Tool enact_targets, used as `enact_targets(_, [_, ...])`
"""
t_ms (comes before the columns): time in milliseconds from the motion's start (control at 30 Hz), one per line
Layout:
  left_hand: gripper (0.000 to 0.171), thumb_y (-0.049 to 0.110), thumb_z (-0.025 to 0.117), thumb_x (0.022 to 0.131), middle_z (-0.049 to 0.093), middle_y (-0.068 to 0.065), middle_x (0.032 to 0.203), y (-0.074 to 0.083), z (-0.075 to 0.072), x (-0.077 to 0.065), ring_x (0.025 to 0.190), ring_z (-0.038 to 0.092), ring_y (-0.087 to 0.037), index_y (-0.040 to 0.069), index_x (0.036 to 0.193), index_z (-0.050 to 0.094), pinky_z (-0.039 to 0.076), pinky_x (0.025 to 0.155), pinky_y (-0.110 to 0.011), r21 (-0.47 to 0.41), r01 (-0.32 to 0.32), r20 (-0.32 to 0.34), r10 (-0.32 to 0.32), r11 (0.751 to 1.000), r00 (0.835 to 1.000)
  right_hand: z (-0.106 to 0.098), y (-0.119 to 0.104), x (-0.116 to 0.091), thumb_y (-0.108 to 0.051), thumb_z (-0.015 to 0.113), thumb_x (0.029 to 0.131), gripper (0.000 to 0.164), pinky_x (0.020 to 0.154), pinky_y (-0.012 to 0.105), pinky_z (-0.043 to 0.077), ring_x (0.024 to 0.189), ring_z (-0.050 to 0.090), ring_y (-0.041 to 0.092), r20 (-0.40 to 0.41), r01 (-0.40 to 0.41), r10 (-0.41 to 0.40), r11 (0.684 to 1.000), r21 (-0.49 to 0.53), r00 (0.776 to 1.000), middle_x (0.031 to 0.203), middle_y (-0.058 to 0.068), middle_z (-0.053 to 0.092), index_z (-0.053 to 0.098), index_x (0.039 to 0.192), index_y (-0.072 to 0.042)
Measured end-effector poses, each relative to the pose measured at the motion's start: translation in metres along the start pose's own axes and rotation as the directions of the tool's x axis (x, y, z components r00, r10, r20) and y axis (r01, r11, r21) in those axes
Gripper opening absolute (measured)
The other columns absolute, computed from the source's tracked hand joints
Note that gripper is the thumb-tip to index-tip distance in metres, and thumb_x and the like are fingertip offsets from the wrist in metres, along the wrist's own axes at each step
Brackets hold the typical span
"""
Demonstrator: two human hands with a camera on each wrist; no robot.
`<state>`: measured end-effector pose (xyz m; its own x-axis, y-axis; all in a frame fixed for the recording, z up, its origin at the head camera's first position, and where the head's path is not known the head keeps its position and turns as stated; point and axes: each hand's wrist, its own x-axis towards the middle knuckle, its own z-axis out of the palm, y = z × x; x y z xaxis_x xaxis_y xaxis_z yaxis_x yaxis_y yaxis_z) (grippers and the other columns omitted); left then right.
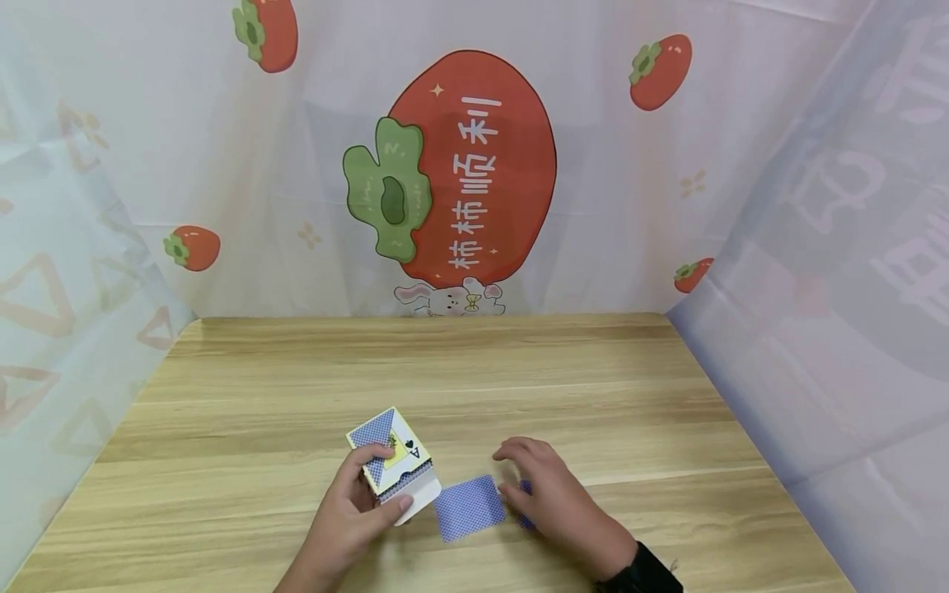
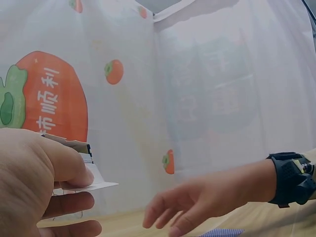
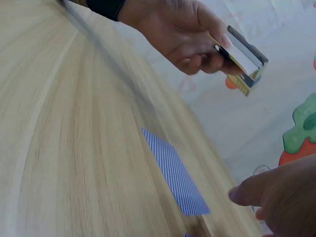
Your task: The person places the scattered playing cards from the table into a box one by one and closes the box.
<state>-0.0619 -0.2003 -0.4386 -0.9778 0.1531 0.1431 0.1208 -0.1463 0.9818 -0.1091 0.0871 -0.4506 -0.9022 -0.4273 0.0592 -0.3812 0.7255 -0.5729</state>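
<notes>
My left hand (image 1: 347,502) grips a playing card box (image 1: 400,445), tilted above the table, with an ace of spades printed on its face. The white flap (image 1: 418,498) of the box hangs folded out, and my thumb presses on it. To the right, a blue-patterned playing card (image 1: 470,508) lies face down on the wood. My right hand (image 1: 552,494) hovers beside it with fingers loosely bent and nothing between them. Partly hidden under that hand is another blue-backed card (image 1: 526,504). In the right wrist view the box (image 3: 244,57) shows its end towards the camera.
The wooden table (image 1: 296,379) runs back to a white cloth (image 1: 593,206) printed with persimmons. Cloth walls also rise at the left and right sides. A dark wristband (image 2: 294,177) is on my right wrist.
</notes>
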Motion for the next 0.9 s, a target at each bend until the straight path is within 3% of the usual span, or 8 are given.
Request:
enact_targets(167, [0.062, -0.014, 0.070, 0.082, 0.048, -0.027, 0.125, 0.002, 0.001, 0.000, 0.102, 0.065, -0.020, -0.001, 0.132, 0.037, 0.062, 0.078, -0.032, -0.006, 0.009, -0.002, -0.009, 1.000, 1.000, -0.005, 0.014, -0.008, -0.028, 0.075, 0.093, 0.046, 0.110, 0.052, 0.045, 0.139, 0.044, 0.030, 0.055, -0.043, 0.045, 0.998, -0.034, 0.997, 0.148, 0.007, 0.049, 0.058, 0.135, -0.018])
enact_targets(567, [0.063, -0.013, 0.071, 0.083, 0.045, -0.032, 0.129, 0.006, 0.003, 0.001, 0.104, 0.066, -0.022, 0.000, 0.135, 0.037, 0.062, 0.078, -0.034, -0.014, 0.049, -0.036, -0.049, 0.999, 0.998, -0.005, 0.026, -0.009, -0.038, 0.075, 0.092, 0.055, 0.111, 0.056, 0.041, 0.139, 0.043, 0.031, 0.088, -0.035, 0.041, 0.997, -0.063, 0.995, 0.147, 0.008, 0.051, 0.055, 0.138, -0.017])
enact_targets(900, [0.061, -0.012, 0.070, 0.084, 0.045, -0.032, 0.130, 0.003, 0.002, 0.000, 0.104, 0.066, -0.023, 0.001, 0.134, 0.037, 0.062, 0.078, -0.034, -0.019, 0.052, -0.033, -0.052, 0.998, 0.998, 0.016, 0.009, 0.010, -0.057, 0.075, 0.084, 0.073, 0.115, 0.056, 0.036, 0.145, 0.035, 0.031, 0.155, 0.000, 0.009, 0.998, -0.057, 0.988, 0.155, 0.005, 0.045, 0.052, 0.143, -0.020])
